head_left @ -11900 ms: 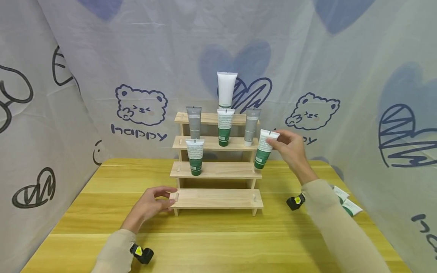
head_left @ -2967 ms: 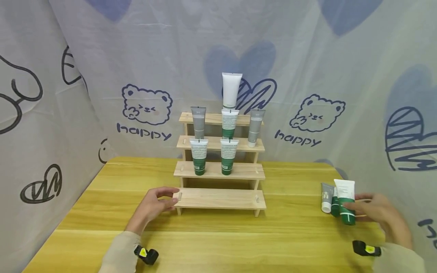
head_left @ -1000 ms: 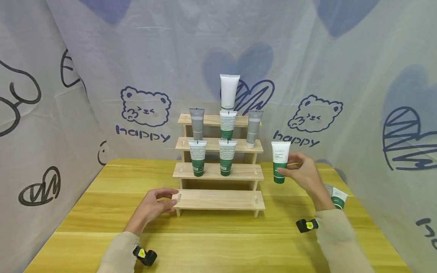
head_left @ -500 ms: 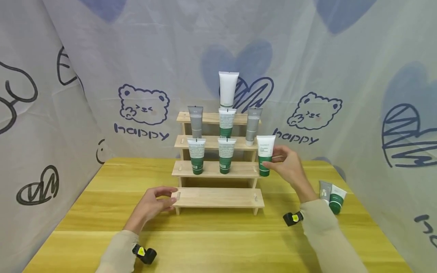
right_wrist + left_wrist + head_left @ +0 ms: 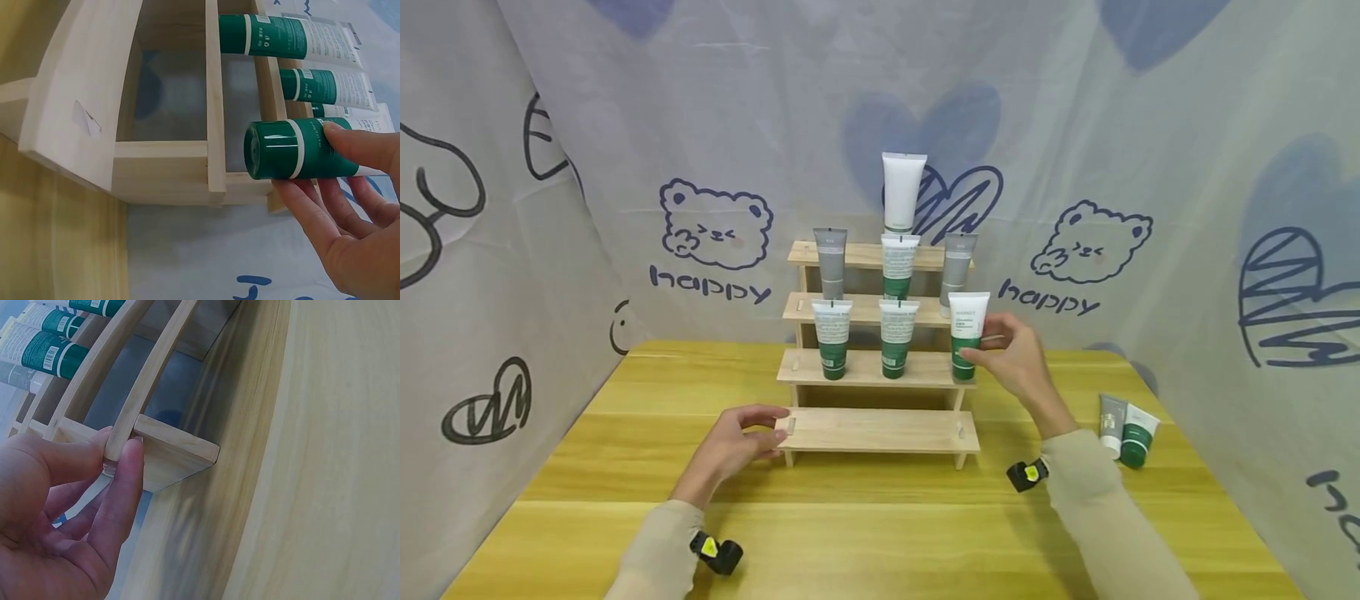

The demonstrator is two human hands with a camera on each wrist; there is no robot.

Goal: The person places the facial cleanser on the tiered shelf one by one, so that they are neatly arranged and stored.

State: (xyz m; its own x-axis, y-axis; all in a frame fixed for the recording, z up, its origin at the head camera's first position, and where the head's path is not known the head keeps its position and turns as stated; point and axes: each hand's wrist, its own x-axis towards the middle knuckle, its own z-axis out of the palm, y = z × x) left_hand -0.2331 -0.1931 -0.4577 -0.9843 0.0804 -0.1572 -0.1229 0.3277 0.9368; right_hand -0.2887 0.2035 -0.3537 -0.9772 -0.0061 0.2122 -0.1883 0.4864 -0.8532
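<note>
right hand (image 5: 1018, 362) has carried the green-and-white tube (image 5: 966, 333) in from the table's right side to the right end of the wooden tiered rack (image 5: 880, 367). half a second ago the tube was just off the end of the 2nd step from the bottom; now it stands upright over that step, cap down, in line with 2 matching tubes (image 5: 865, 337) already standing there. 3 seconds back this hand was picking it up near the 2 spare tubes (image 5: 1126, 421) that lie by the table's right edge. judgement: the step's 3rd slot is about filled, release not yet made.

right fingers and thumb pinch the tube near its cap. left hand (image 5: 733, 442) has not shifted across the frames; thumb and fingers clasp the left end of the bottom step, steadying the rack.

views:
- head: shows the whole layout, 1 white tube on the top step, 3 tubes on the step under it, yellow wooden table (image 5: 865, 533), printed cloth backdrop. cannot tell from here if the cap touches the wood.
- right wrist: the green cap (image 5: 272, 150) sits at the step's front edge, seemingly just clear of the board, fingertips (image 5: 350, 140) curled round the tube body. the 2 placed tubes lie beyond it.
- left wrist: thumb (image 5: 122, 487) and fingertips nip the thin board end at the rack's side panel, a detail the head view blurs.
</note>
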